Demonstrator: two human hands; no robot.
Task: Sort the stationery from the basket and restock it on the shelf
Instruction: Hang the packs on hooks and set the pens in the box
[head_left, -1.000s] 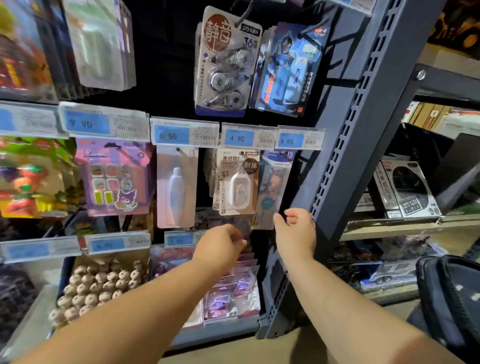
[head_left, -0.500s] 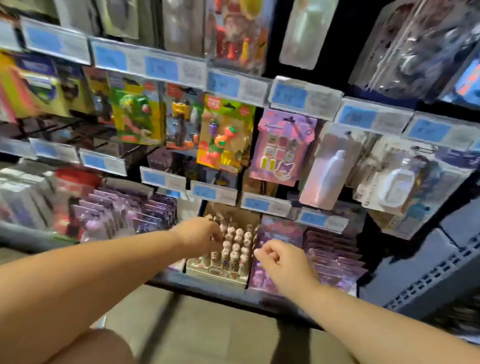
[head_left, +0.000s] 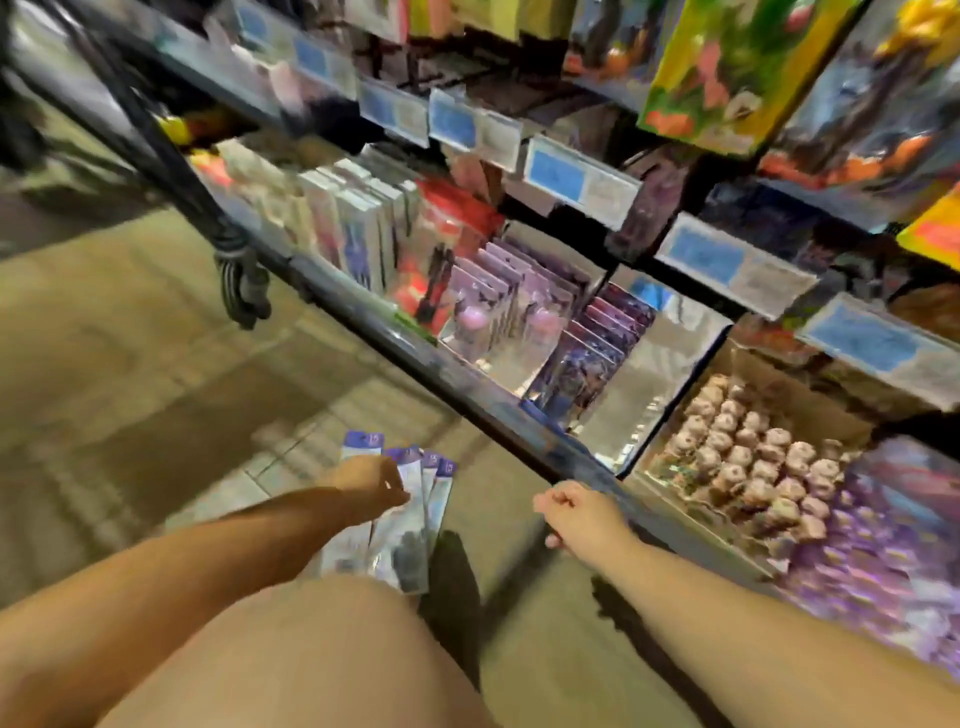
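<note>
head cam only, and it's pretty smeary. my left hand (head_left: 369, 480) is at about 7 o'clock from centre, right over a fan of packets (head_left: 410, 540) with purple tops, low above the floor (head_left: 130, 364). its fingers are curled in, thumb and forefinger close together, but i honestly can't tell if it's pinching a packet or just sitting over them. my right hand (head_left: 576, 512) is at 5 o'clock, balled up with nothing in it, just beside the front edge of the shelf (head_left: 467, 389), which runs from 10 o'clock down to 4. on the shelf at 4 o'clock there's a box of little figures (head_left: 753, 457). price tags (head_left: 576, 176) hang at 1 o'clock. my knee (head_left: 311, 649) fills 6 o'clock.
</note>
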